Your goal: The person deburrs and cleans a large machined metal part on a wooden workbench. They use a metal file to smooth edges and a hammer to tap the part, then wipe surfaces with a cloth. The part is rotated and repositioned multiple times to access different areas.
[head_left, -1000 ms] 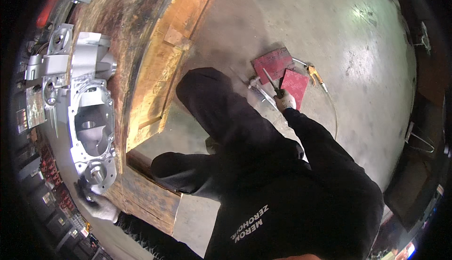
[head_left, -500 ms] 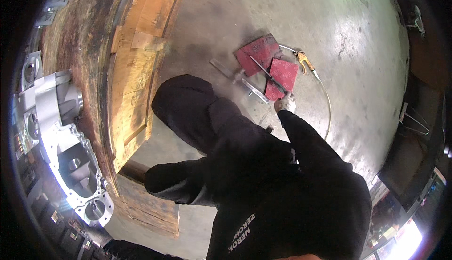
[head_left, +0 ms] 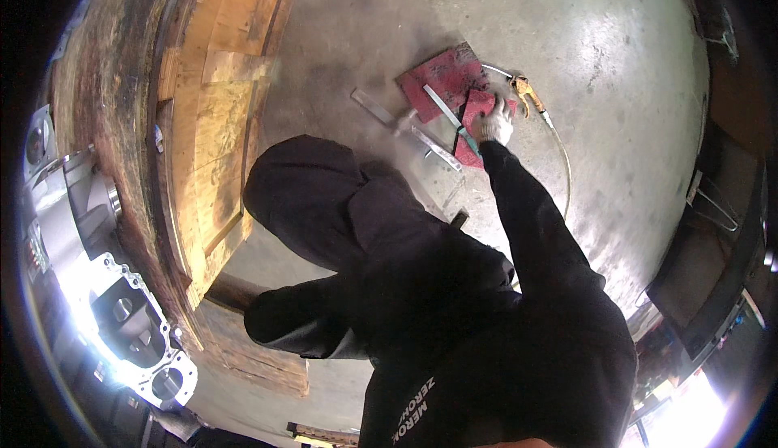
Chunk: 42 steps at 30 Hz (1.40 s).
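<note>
My right hand [head_left: 493, 124], in a whitish glove, is low over the floor with its fingers closed around a small red abrasive pad [head_left: 471, 153]. A larger red abrasive pad [head_left: 429, 77], dark with grime, lies just beyond it. Beside my hand a flat file [head_left: 442, 105] with a green handle rests partly across the larger pad. My left hand [head_left: 180, 422] shows only as a dim grey glove at the lower left, near the end of a silver metal casting [head_left: 134, 318]; its fingers are hidden.
A yellow air blow gun [head_left: 527, 95] with a pale hose [head_left: 564, 156] lies right of the pads. Metal bars [head_left: 429, 144] lie to their left. A heavy wooden bench [head_left: 121, 124] with plywood sides [head_left: 211, 140] stands at my left, carrying the casting.
My right hand has let go of the file, which now lies left of it with its flat side showing. The hand has moved farther out and closed on the small red pad.
</note>
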Each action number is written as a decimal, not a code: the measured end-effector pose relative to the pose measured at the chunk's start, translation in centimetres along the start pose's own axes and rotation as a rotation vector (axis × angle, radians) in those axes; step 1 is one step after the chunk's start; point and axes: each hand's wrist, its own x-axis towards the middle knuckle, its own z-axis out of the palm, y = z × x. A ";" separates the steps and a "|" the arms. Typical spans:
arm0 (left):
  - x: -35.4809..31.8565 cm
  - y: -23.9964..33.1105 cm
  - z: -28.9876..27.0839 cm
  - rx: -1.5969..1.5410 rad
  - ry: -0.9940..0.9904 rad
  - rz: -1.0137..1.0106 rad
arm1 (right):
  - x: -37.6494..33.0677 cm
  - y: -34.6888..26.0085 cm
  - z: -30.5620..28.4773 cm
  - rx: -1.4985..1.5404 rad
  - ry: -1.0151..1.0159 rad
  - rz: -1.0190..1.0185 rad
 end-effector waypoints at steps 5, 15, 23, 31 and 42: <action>4.2 -7.0 -6.3 -0.400 0.148 -0.298 | 7.2 -6.1 2.9 0.019 -0.157 0.117; -0.5 -0.2 -1.4 -0.602 0.186 -0.446 | 6.7 -4.2 6.2 0.178 -0.460 -0.210; -1.4 1.9 1.3 -0.648 0.052 -0.435 | 5.9 -9.3 0.8 -0.110 -0.189 0.009; -2.0 -0.7 -0.3 -0.372 -0.029 -0.205 | 10.3 -7.1 4.0 -0.618 -0.440 -0.787; -5.5 9.2 3.4 -0.607 0.059 -0.084 | 10.8 -4.0 2.2 -0.763 -0.435 -0.521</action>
